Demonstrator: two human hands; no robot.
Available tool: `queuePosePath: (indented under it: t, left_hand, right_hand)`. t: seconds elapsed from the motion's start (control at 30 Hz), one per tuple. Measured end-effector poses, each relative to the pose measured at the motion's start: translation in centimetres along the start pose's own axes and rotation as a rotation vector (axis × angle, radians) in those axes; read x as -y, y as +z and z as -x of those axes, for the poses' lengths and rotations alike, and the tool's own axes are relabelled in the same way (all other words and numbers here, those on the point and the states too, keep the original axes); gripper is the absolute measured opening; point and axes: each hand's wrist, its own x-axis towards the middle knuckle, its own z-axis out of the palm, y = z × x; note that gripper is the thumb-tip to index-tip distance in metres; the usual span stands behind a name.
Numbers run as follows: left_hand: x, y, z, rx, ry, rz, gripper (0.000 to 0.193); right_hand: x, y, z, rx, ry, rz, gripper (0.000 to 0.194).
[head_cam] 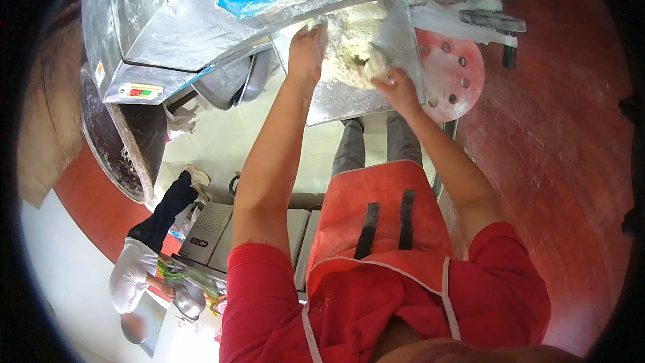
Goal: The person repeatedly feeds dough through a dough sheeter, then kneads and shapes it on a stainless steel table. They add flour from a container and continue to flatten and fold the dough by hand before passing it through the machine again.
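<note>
A pale, floury lump of dough [347,68] lies ragged and uneven on a flour-dusted metal tray [342,106] beneath the front of a large metal machine [186,15]. On the dough's left side is my left hand [306,50], its fingers blurred and partly lost against the dough. My right hand [397,88] pinches the dough's lower right edge between thumb and fingers. A dark hollow shows in the dough near that hand.
Right of the tray sits a red perforated disc [456,78], with a hand crank [494,22] above it. A control switch [141,92] is on the machine's left. A floury round tub [118,136] stands below. At lower left, a person [136,267] handles a metal bowl [189,297].
</note>
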Motion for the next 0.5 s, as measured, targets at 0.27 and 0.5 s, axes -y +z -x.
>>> queuePosePath:
  t: [0.27,0.5]
  left_hand:
    - [3.6,-4.2,1.4,-0.292,0.141,-0.195,0.055]
    - [6.9,-2.1,-2.9,-0.123,-0.1,0.192,0.064]
  right_hand:
    - [4.8,-2.5,-12.3,-0.526,-0.522,0.173,0.063]
    - [7.2,-0.7,-14.7,-0.269,-0.487,0.159,0.048]
